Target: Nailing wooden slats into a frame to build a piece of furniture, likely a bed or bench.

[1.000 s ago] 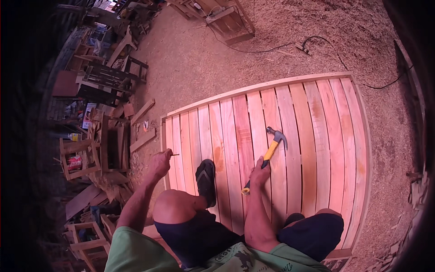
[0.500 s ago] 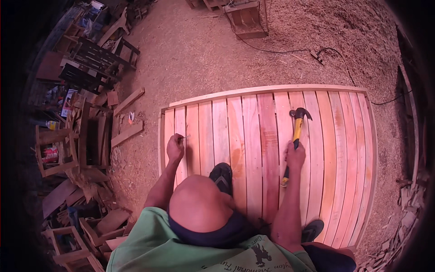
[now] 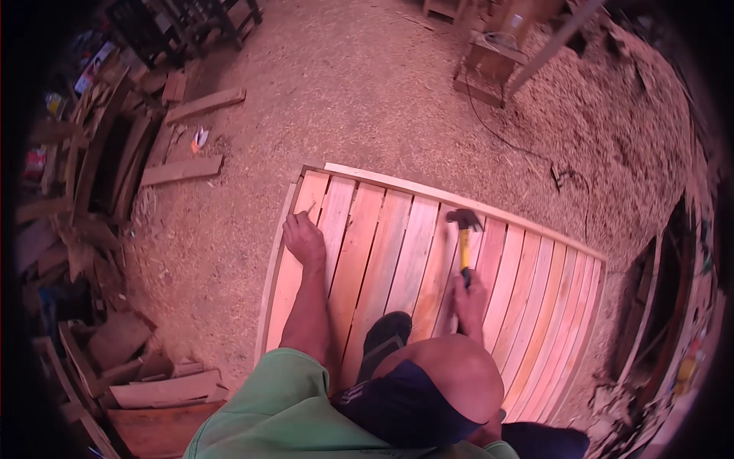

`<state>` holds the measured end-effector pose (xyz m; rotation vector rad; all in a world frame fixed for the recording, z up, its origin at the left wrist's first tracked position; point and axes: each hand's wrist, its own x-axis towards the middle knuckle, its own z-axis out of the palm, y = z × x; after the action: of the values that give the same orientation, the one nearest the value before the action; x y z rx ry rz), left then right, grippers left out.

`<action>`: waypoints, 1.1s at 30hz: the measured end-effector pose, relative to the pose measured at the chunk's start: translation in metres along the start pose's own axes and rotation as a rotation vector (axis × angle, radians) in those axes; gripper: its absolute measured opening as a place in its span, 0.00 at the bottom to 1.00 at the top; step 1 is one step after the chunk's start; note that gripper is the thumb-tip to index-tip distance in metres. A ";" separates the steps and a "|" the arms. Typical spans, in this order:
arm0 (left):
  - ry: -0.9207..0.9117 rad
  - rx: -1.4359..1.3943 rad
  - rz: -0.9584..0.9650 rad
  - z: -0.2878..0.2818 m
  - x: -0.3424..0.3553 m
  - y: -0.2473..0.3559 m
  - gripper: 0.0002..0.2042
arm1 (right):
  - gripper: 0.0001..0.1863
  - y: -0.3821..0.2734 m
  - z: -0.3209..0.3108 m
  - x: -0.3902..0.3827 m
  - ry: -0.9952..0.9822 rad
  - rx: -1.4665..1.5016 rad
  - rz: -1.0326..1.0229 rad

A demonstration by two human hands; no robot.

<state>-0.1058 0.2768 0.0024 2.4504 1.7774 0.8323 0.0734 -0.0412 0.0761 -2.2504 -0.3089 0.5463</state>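
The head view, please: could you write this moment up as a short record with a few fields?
setting: sawdust-covered workshop floor
work surface: slatted wooden panel lying flat on the floor
left hand: rests on a slat near the panel's left edge, pinching what looks like a small nail
right hand: grips the yellow-handled hammer, head over a middle slat
body: kneeling on the panel, one dark shoe on the slats
nearby: loose planks to the left; a cable beyond the panel
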 end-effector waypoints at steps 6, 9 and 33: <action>0.042 0.074 -0.033 0.007 0.000 0.004 0.06 | 0.18 -0.033 0.072 0.013 -0.317 -0.177 -0.121; 0.064 0.086 -0.033 0.010 -0.002 0.007 0.08 | 0.21 -0.044 0.085 0.018 -0.340 -0.212 -0.156; 0.037 0.048 -0.053 0.004 -0.010 0.008 0.09 | 0.23 -0.145 0.146 0.052 -0.566 -0.158 -0.495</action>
<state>-0.0995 0.2666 -0.0024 2.4196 1.8879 0.8464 0.0422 0.1692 0.0821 -2.0116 -1.1910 0.8965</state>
